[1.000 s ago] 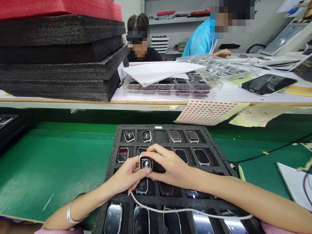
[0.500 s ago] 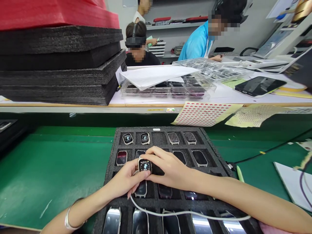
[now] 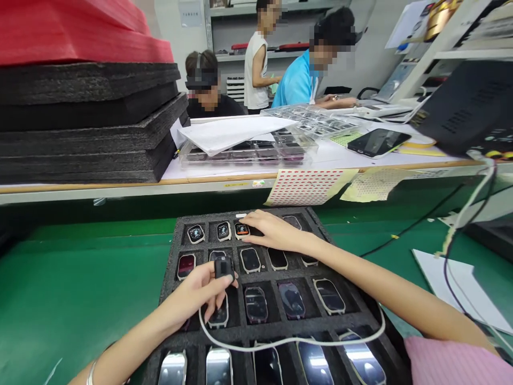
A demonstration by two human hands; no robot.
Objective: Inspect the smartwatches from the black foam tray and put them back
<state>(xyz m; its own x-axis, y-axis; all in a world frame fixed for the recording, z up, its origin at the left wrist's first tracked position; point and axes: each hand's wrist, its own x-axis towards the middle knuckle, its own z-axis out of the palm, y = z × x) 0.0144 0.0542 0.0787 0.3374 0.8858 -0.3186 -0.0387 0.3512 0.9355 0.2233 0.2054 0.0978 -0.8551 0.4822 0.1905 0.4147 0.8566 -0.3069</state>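
A black foam tray point(image 3: 170, 267) with several small smartwatch bodies in pockets lies on the green mat before me. My left hand point(image 3: 198, 294) pinches a small black charger puck point(image 3: 223, 267) above the tray's second row; a white cable point(image 3: 288, 340) runs from it across the tray. My right hand point(image 3: 272, 231) reaches to the far row, its fingertips on a lit watch point(image 3: 241, 230) sitting in its pocket. Two more lit watches point(image 3: 209, 232) sit to its left.
A stack of black foam sheets point(image 3: 88, 133) with red foam on top stands at the back left. Clear trays point(image 3: 244, 152) under a paper, sticker sheets point(image 3: 306, 186) and a tablet point(image 3: 377, 141) are on the raised shelf. Three people work beyond. Papers and cables lie at right.
The lit watch has left the puck and now sits in the far row's third pocket under my right hand. My left hand keeps the puck. The view has tilted up and to the right.
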